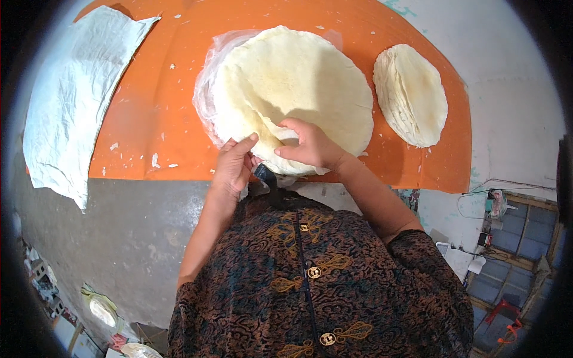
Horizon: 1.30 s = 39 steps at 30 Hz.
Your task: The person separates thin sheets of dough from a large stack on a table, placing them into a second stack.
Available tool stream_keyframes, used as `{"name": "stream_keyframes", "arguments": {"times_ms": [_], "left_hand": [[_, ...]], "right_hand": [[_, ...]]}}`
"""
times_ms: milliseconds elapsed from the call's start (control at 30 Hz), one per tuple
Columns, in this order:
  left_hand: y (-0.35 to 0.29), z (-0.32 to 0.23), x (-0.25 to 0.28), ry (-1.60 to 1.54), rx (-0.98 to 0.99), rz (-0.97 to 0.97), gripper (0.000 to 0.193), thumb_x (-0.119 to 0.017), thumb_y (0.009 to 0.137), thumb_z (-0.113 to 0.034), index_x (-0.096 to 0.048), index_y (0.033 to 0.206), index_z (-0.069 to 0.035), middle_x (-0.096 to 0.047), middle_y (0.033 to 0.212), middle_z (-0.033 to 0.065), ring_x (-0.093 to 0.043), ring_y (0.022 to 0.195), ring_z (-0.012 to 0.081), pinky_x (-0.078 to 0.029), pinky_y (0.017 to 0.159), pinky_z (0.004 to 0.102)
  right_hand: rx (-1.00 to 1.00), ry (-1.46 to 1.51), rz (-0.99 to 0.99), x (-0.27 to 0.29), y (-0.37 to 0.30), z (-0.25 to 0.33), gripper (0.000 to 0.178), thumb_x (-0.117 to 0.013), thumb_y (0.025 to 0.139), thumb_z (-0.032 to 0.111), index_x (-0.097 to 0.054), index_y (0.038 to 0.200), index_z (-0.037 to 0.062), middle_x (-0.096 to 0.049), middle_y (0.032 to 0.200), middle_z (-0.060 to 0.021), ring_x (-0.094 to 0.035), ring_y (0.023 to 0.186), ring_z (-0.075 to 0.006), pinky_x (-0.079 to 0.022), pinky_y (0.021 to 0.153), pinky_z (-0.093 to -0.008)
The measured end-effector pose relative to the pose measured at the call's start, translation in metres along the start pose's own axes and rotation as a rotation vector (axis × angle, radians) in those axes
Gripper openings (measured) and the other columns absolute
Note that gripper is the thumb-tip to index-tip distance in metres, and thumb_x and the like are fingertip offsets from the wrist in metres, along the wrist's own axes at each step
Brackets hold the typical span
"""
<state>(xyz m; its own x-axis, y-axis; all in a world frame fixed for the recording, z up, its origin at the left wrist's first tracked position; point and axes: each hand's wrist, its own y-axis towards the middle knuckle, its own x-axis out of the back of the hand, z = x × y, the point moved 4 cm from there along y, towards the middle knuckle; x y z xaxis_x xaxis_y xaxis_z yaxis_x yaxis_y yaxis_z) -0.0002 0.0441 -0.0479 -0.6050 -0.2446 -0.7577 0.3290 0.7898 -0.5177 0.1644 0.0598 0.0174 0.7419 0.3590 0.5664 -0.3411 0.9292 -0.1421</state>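
A stack of large, round, thin pale flatbreads [322, 77] lies in front of me at the table's near side. My left hand [234, 162] pinches the near edge, thumb on top and fingers mostly hidden beneath it. Just to its right, my right hand [313, 144] grips a lifted fold of the top flatbread, with thumb and forefinger bent round the raised flap. The fold runs up and leftward across the sheet. Clear plastic film [206, 95] shows under the stack's left side.
An orange-covered table [140, 137] carries scattered pale flakes. Folded flatbreads [412, 95] lie in an oval pile at the right. At the left a whitish cloth [77, 101] hangs over the table's edge. A dark strap [268, 179] dangles near my left hand. A wooden-framed window [513, 238] stands at lower right.
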Motion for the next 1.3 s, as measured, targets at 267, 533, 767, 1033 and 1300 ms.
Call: {"name": "stream_keyframes", "arguments": {"times_ms": [267, 533, 767, 1033, 1300], "left_hand": [[0.002, 0.000, -0.006, 0.097, -0.052, -0.111, 0.026, -0.070, 0.082, -0.011, -0.059, 0.105, -0.004, -0.067, 0.095, 0.0090, -0.066, 0.077, 0.0166, -0.054, 0.061, 0.0275], [0.004, 0.000, -0.003, 0.115, -0.074, -0.101, 0.025, -0.072, 0.081, -0.013, -0.059, 0.100, -0.004, -0.067, 0.088, 0.0065, -0.065, 0.075, 0.0155, -0.054, 0.061, 0.0279], [0.005, 0.003, 0.000, 0.112, -0.061, -0.100, 0.026, -0.073, 0.080, -0.012, -0.059, 0.101, -0.004, -0.067, 0.090, 0.0074, -0.066, 0.076, 0.0159, -0.055, 0.062, 0.0276], [0.004, 0.002, 0.001, 0.198, -0.081, -0.063, 0.027, -0.066, 0.086, -0.011, -0.056, 0.109, -0.003, -0.066, 0.099, 0.0096, -0.065, 0.085, 0.0188, -0.055, 0.071, 0.0312], [0.002, 0.005, -0.004, 0.231, -0.092, -0.173, 0.028, -0.061, 0.084, -0.002, -0.054, 0.110, 0.005, -0.065, 0.099, 0.0139, -0.065, 0.084, 0.0220, -0.055, 0.072, 0.0338]], "right_hand": [[-0.238, 0.364, 0.248, -0.001, 0.005, -0.007, 0.027, -0.067, 0.084, 0.013, -0.060, 0.104, -0.0032, -0.062, 0.092, -0.0046, -0.055, 0.083, -0.0093, -0.045, 0.073, -0.0246], [-0.033, 0.145, 0.133, -0.006, 0.010, 0.011, 0.012, -0.064, 0.086, 0.011, -0.063, 0.090, -0.0005, -0.060, 0.076, -0.0040, -0.053, 0.069, -0.0102, -0.043, 0.062, -0.0258], [0.191, -0.211, 0.023, -0.005, 0.006, 0.024, 0.015, -0.053, 0.086, 0.016, -0.055, 0.080, 0.0024, -0.057, 0.072, -0.0189, -0.056, 0.069, -0.0394, -0.044, 0.062, -0.0461], [0.050, -0.352, -0.117, -0.021, 0.003, 0.034, 0.012, -0.055, 0.082, 0.015, -0.053, 0.087, 0.0042, -0.059, 0.079, -0.0186, -0.059, 0.075, -0.0394, -0.046, 0.065, -0.0473], [-0.404, 0.823, 0.008, -0.017, 0.013, -0.023, 0.025, -0.057, 0.080, 0.013, -0.058, 0.101, 0.0000, -0.065, 0.085, -0.0151, -0.064, 0.078, -0.0260, -0.050, 0.071, -0.0387]]}}
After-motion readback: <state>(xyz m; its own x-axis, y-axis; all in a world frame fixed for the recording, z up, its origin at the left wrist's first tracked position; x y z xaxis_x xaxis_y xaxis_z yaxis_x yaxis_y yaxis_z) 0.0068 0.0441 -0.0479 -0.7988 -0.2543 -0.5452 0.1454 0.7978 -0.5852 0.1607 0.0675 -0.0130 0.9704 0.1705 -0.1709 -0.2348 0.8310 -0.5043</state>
